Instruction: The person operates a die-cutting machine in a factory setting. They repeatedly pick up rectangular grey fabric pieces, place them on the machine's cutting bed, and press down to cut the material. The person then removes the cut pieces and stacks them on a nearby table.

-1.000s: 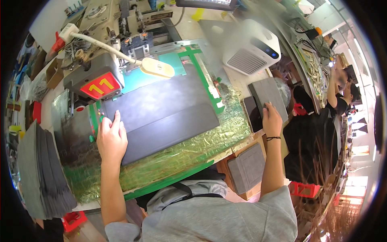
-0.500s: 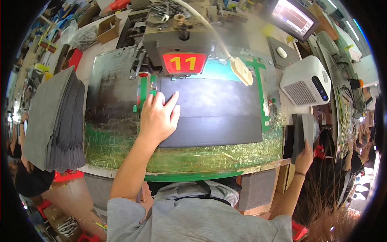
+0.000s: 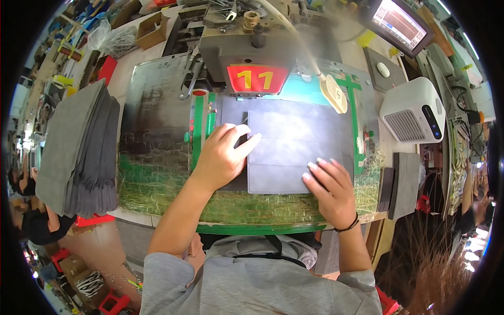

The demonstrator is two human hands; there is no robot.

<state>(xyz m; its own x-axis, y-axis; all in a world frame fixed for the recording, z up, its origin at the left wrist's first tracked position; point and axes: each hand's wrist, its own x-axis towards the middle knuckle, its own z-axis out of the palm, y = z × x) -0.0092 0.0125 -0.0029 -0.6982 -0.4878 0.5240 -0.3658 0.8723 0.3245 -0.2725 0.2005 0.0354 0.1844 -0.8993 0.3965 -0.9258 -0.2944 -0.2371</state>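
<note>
head-worn fisheye, steeply down, close

A tall stack of grey sheets (image 3: 79,149) lies at nine o'clock. A white boxy fan unit (image 3: 413,111) sits at two o'clock, with a tilted monitor (image 3: 401,23) above it. A cardboard box (image 3: 153,29) stands at eleven o'clock.

Counter (image 3: 157,84) carries a metal plate (image 3: 152,121) with green tape; dark sheets (image 3: 299,147) lie on it, a grey stack (image 3: 79,147) at left, white unit (image 3: 415,113) at right.
</note>
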